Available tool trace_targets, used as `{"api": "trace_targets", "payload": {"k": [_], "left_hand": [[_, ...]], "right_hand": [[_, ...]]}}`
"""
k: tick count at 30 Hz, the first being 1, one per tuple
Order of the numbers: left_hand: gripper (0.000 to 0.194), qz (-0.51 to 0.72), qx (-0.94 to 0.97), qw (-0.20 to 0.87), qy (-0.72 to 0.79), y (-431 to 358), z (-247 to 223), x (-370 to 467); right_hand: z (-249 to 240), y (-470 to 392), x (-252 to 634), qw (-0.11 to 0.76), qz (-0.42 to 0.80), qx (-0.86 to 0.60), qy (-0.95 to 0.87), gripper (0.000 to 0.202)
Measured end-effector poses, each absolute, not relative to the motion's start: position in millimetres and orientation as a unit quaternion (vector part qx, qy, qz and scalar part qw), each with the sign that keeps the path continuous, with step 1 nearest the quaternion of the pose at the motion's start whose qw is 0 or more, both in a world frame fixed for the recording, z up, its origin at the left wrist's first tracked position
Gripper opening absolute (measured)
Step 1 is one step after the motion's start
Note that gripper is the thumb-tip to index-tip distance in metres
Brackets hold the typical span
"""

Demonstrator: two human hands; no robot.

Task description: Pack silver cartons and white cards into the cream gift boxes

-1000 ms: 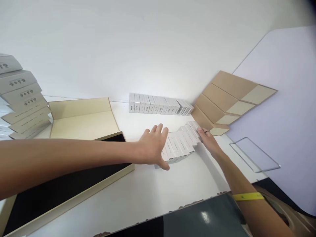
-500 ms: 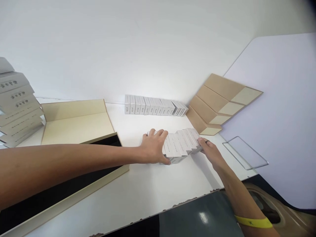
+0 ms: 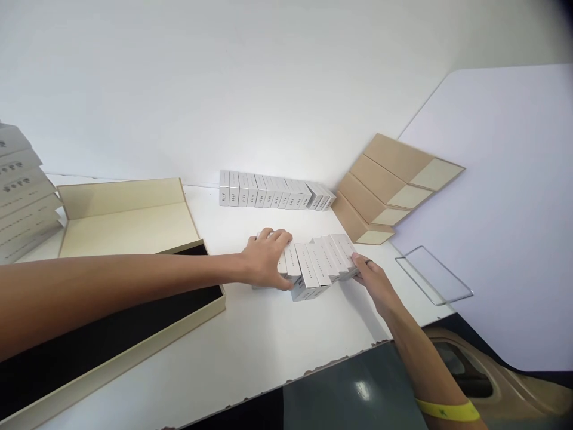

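Observation:
A short, uneven row of small white boxes (image 3: 312,263) with printed lines stands on the white table between my hands. My left hand (image 3: 267,261) is wrapped over the row's left end, thumb at the near side and fingers at the far side, hiding the boxes beneath. My right hand (image 3: 373,280) pinches the right end of the row, its thumb on the last box and the other fingers partly hidden. The boxes sit staggered, with one in the middle jutting towards me.
A longer row of white boxes (image 3: 264,192) stands near the wall. Tan cartons (image 3: 364,190) are stacked at the right, beside a wire frame (image 3: 434,276). An open cream case (image 3: 129,230) with a black inside lies left. Bigger white boxes (image 3: 24,197) are piled far left.
The view has shifted slightly. My left hand has moved a little left along the row, and the boxes by its thumb now sit back from the middle ones. My right hand stays at the right end.

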State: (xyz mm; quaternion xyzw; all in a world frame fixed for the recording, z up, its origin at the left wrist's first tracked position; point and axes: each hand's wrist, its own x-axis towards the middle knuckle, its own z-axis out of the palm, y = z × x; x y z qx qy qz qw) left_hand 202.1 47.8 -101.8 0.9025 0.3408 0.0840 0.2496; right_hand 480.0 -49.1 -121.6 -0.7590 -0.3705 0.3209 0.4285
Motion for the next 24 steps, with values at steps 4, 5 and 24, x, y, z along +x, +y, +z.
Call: {"api": "trace_targets", "payload": {"k": [4,5,24], "left_hand": [[0.094,0.068,0.905,0.223,0.355,33.6,-101.4,205.1],[0.098,0.06,0.906,0.209,0.364,30.2,-101.7,208.2],[0.107,0.096,0.893,0.139,0.416,17.7,-108.2,238.7]], "right_hand": [[-124.0,-50.6,482.2,0.438,0.324,-0.754,-0.367,0.03],[-124.9,-50.5,482.7,0.44,0.324,-0.753,-0.367,0.03],[-136.4,-48.7,481.5,0.481,0.293,-0.757,-0.333,0.031]]}}
